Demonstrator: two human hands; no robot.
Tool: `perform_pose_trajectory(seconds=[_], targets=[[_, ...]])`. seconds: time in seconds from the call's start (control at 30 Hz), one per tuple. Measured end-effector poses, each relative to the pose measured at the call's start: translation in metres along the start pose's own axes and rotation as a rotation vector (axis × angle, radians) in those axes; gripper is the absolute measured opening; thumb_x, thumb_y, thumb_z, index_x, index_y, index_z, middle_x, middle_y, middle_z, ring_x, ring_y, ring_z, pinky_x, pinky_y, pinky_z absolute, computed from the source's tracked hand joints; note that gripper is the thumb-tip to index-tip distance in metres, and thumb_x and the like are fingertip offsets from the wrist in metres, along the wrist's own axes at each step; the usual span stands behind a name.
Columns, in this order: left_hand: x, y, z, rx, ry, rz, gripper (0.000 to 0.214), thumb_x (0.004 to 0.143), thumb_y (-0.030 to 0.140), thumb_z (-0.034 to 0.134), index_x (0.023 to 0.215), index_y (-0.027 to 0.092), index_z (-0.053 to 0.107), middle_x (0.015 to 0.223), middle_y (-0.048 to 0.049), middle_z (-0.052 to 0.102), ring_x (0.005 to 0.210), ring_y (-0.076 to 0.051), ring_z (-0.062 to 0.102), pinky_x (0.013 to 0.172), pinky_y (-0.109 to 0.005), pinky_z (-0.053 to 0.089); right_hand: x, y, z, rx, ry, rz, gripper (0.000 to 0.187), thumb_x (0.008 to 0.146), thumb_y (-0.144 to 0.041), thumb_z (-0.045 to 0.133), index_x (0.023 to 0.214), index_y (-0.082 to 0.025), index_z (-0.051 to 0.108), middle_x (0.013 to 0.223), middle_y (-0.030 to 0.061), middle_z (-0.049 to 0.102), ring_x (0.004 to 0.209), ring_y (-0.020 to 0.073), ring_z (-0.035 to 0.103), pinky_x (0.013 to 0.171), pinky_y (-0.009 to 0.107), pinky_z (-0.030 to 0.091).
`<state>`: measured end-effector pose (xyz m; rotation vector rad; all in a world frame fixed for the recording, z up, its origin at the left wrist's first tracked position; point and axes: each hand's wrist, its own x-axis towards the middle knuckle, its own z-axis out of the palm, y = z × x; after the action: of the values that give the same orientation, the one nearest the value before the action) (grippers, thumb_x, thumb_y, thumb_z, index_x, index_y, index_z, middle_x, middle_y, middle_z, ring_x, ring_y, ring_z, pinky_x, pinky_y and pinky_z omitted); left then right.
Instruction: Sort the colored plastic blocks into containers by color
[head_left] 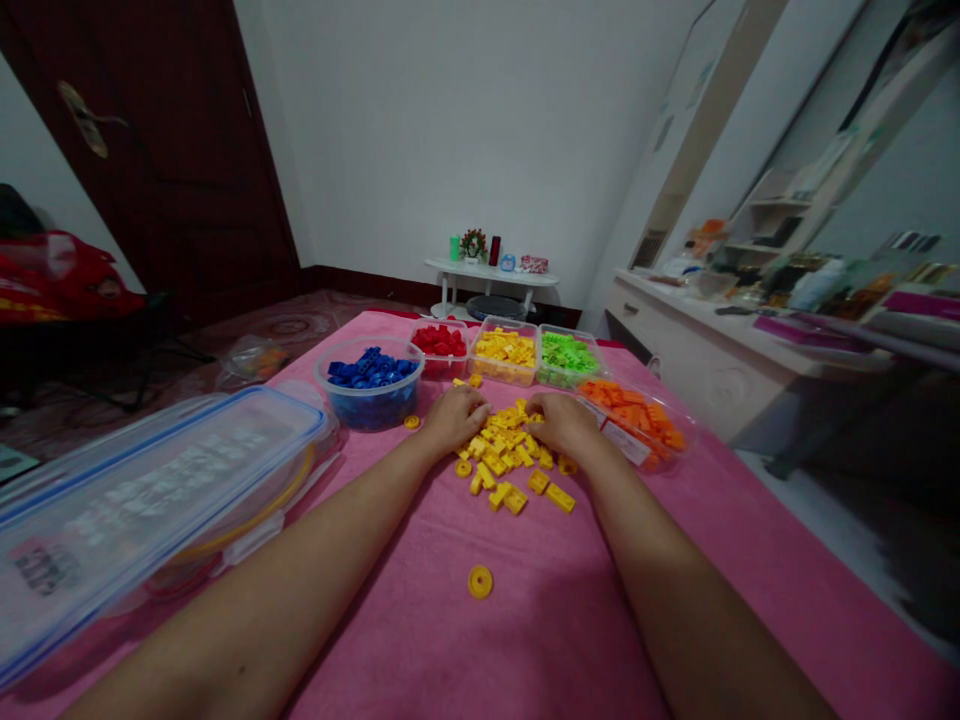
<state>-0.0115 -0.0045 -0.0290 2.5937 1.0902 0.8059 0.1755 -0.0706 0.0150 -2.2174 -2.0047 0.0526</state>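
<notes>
A: Centre frame, both forearms stretched fwd over pink towel-like cloth. Left hand palm down, fingers curled onto left edge of loose heap of small yellow plastic bricks.

B: Gripping anything?

A: Can't tell, fingertips buried among pieces. Half-closed, cupped, touching heap.

B: And right hand?

A: Mirror image on opp. side: palm down, fingers bent over heap's upper right edge, in contact w/ bricks. Hold on any single piece not visible, so no call there either.

B: Heap's spot?

A: Just above frame centre, betw. the two hands, trailing toward bottom of frame. Flat round yellow plastic disc lying alone, lower centre, well apart from heap.

B: Behind hands?

A: Row of clear plastic containers, left to right: round tub of blue bricks just beside left hand, square box of red bricks, square box of yellow bricks, square box of green bricks. Right of right hand, tilted clear box of orange bricks, near wrist.

B: Left side?

A: Big clear rectangular plastic lid w/ blue rim, lower left, resting at cloth's edge. Farther back, small white side table against wall w/ bits on top, too small to make out. Dark red-brown door, upper left.
</notes>
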Motion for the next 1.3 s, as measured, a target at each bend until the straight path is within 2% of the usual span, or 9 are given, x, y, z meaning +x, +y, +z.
perform_pose_trajectory(seconds=[0.23,0.37,0.5,0.63,0.73,0.8,0.97,1.13,1.3], targets=[[-0.001,0.001,-0.002,-0.035,0.014,-0.028,0.029,0.086,0.028,0.047,0.073,0.017,0.07,0.083,-0.0078,0.069,0.084,-0.019,0.061,0.081,-0.029,0.044,0.002,-0.002,-0.008,0.059,0.118,0.013,0.033,0.072,-0.024,0.064,0.105,-0.024,0.069,0.103,0.0075,0.07,0.094,0.0235,0.064,0.076,0.031,0.046],[-0.001,0.0,-0.001,-0.014,0.014,-0.064,0.03,0.086,0.031,0.046,0.076,0.017,0.071,0.086,-0.008,0.069,0.085,-0.019,0.061,0.081,-0.029,0.044,0.002,-0.008,-0.013,0.181,0.151,-0.075,0.026,0.074,-0.026,0.061,0.097,-0.021,0.072,0.096,0.0072,0.072,0.085,0.0206,0.065,0.071,0.028,0.046],[-0.001,0.001,-0.002,-0.019,0.02,-0.097,0.029,0.085,0.031,0.048,0.074,0.017,0.071,0.086,-0.0078,0.069,0.085,-0.019,0.061,0.08,-0.029,0.045,0.003,-0.016,-0.009,0.325,0.126,-0.18,0.02,0.071,-0.019,0.06,0.085,-0.017,0.073,0.086,0.006,0.073,0.077,0.0176,0.064,0.068,0.026,0.045],[-0.002,0.003,-0.005,-0.042,0.01,-0.122,0.029,0.085,0.031,0.048,0.072,0.017,0.07,0.084,-0.0069,0.069,0.085,-0.019,0.061,0.08,-0.028,0.045,0.002,-0.022,-0.005,0.646,0.103,-0.193,0.015,0.071,-0.024,0.059,0.072,-0.014,0.07,0.068,0.0027,0.068,0.06,0.0132,0.058,0.056,0.023,0.042],[-0.002,0.003,-0.006,-0.039,0.017,-0.134,0.029,0.085,0.032,0.048,0.073,0.017,0.07,0.086,-0.007,0.069,0.086,-0.019,0.061,0.08,-0.028,0.045,0.0,-0.024,-0.008,0.964,0.074,-0.108,0.025,0.07,-0.036,0.061,0.077,-0.014,0.068,0.059,-0.0015,0.06,0.046,0.0089,0.047,0.044,0.021,0.036],[-0.002,0.003,-0.006,-0.036,0.023,-0.141,0.029,0.085,0.032,0.048,0.073,0.017,0.07,0.087,-0.007,0.069,0.086,-0.019,0.061,0.08,-0.028,0.045,-0.002,-0.025,-0.011,1.079,0.076,-0.052,0.03,0.067,-0.04,0.064,0.08,-0.014,0.068,0.057,-0.0029,0.057,0.042,0.0072,0.044,0.04,0.02,0.033],[-0.001,0.0,-0.002,-0.023,0.022,-0.16,0.03,0.085,0.033,0.047,0.077,0.018,0.071,0.092,-0.0072,0.068,0.091,-0.019,0.061,0.082,-0.029,0.045,-0.003,-0.03,-0.007,1.118,0.067,-0.003,0.032,0.064,-0.043,0.067,0.077,-0.015,0.067,0.056,-0.0034,0.055,0.041,0.0063,0.043,0.039,0.019,0.03],[-0.001,-0.001,0.0,-0.019,0.039,-0.182,0.028,0.085,0.033,0.048,0.082,0.019,0.071,0.098,-0.0073,0.068,0.094,-0.021,0.06,0.082,-0.031,0.045,0.0,-0.033,0.003,1.073,0.036,-0.013,0.026,0.066,-0.04,0.064,0.072,-0.015,0.065,0.055,-0.0042,0.053,0.042,0.0069,0.043,0.041,0.02,0.033],[-0.001,0.0,0.002,-0.026,0.068,-0.206,0.025,0.085,0.033,0.049,0.084,0.02,0.072,0.101,-0.007,0.067,0.097,-0.021,0.059,0.083,-0.031,0.044,0.023,-0.03,-0.004,1.068,0.006,0.023,0.02,0.069,-0.034,0.065,0.07,-0.015,0.063,0.049,-0.0045,0.052,0.039,0.0068,0.043,0.039,0.018,0.032]])
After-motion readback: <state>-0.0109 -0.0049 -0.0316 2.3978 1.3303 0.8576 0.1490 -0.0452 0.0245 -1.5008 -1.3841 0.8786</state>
